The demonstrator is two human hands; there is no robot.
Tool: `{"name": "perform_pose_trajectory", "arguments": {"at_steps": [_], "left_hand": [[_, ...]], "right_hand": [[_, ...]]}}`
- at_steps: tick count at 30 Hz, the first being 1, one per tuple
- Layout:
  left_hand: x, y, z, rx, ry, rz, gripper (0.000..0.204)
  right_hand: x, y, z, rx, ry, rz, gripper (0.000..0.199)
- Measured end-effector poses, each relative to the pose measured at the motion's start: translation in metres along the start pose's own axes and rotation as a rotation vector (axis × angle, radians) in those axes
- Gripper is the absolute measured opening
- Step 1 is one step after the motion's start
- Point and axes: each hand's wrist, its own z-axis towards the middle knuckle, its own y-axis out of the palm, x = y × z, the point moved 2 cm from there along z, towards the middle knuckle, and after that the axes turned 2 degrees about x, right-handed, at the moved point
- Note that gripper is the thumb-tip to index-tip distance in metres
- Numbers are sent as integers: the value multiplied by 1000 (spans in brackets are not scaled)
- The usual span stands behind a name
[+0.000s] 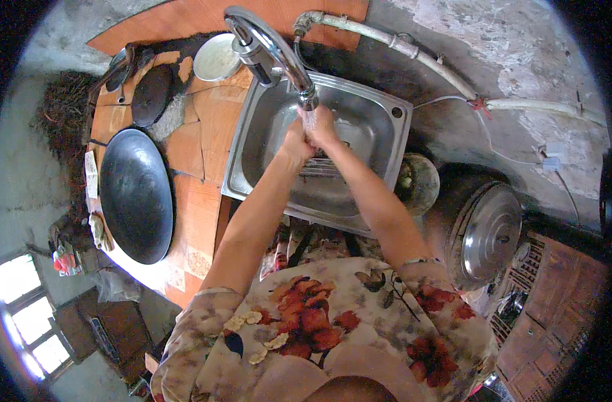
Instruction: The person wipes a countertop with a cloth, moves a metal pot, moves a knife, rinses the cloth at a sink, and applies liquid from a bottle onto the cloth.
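Both hands are held together up in the middle of the frame, right under the tap (279, 53), so the water falls on them and into the metal sink (380, 124). The left hand (296, 139) and right hand (321, 126) press together, fingers curled. I cannot tell if they hold anything. A big black pan (136, 194) sits on the bench (199, 141), left.

One head view looks steeply down, close above the steel sink (359, 127).
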Motion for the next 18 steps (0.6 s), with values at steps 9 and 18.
{"name": "perform_pose_trajectory", "arguments": {"at_steps": [9,18], "left_hand": [[16,-26,22,29,-128,-210,19],[49,19,-31,-304,-146,172,33]], "right_hand": [[-44,-8,57,-431,477,1014,25],[2,-32,24,-376,750,767,51]]}}
